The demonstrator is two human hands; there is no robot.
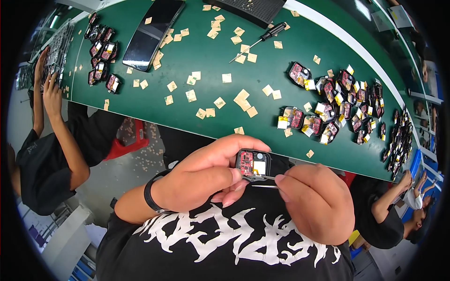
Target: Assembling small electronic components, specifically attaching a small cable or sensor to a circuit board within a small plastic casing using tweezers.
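Between the fingers of my left hand (197,175) is a small black device housing (253,162), its inside facing up. A red circuit board, a white block with a bit of yellow tape and a round silver part show in it. My right hand (318,199) pinches metal tweezers (265,186); one of their tips touches the housing's lower edge, and the other shows just below it. Both hands are in front of my chest, at the near edge of the green table (206,89). A dark band circles my left wrist.
Similar housings lie in a cluster (344,96) at right and a smaller group (101,51) at left. Tan square stickers (242,99) are scattered about. A phone (152,35), a screwdriver (259,41) and a black perforated box (248,9) lie farther back. People sit on both sides.
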